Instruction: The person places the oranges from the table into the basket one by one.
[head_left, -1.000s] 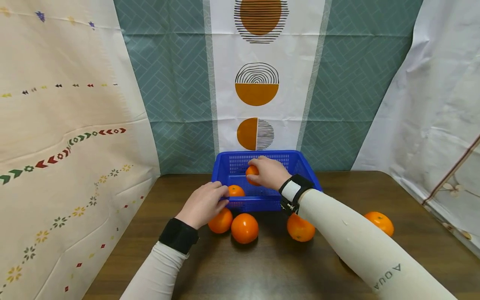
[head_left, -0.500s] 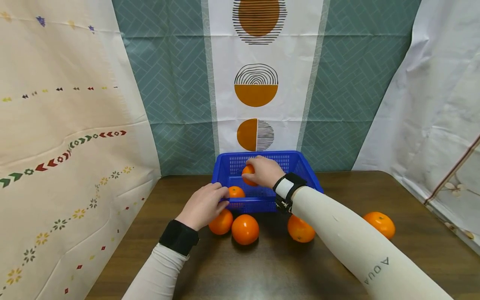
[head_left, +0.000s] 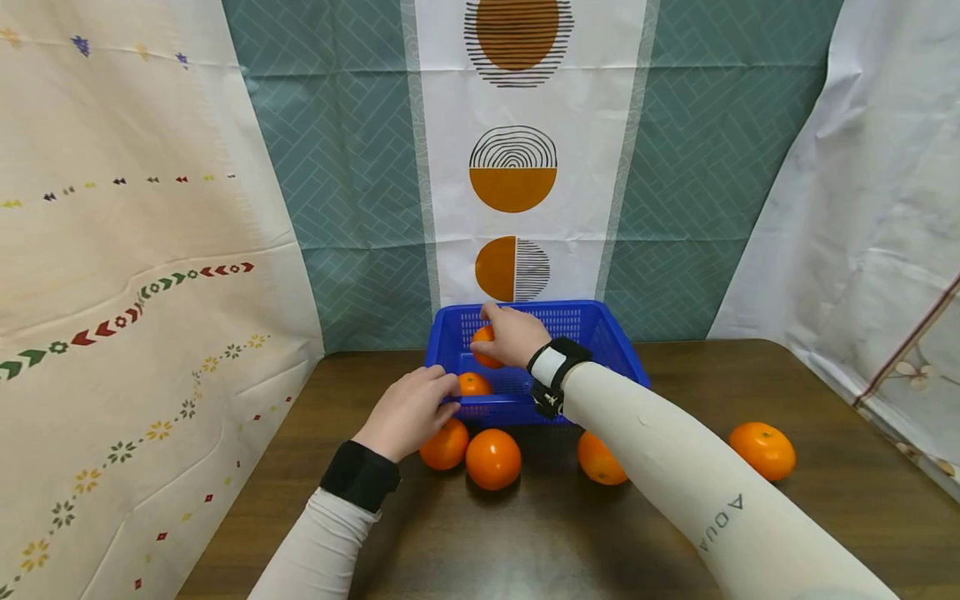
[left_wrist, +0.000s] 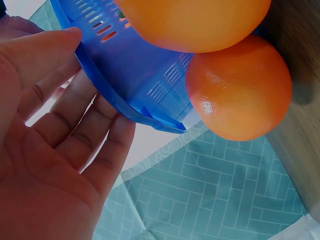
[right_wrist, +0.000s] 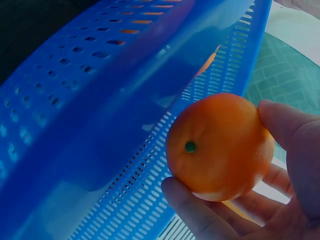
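My right hand [head_left: 517,335] holds an orange [head_left: 484,345] over the inside of the blue plastic basket [head_left: 510,400]. In the right wrist view, thumb and fingers grip this orange [right_wrist: 220,147], its green stem end facing the camera, with the slotted basket wall beyond. My left hand [head_left: 411,410] grips the basket's near left rim, thumb on one side and fingers on the other, as the left wrist view shows. Another orange [head_left: 474,384] lies inside the basket by that rim, partly hidden behind it.
Two oranges [head_left: 493,459] sit on the wooden table [head_left: 480,550] before the basket, one beside my left hand. One more orange [head_left: 598,460] is partly behind my right forearm, and another [head_left: 762,451] stands at the right. Patterned cloths [head_left: 360,167] hang behind and at both sides.
My right hand has moved left within the basket, carrying the orange toward the left side. The left hand keeps its grip on the rim.
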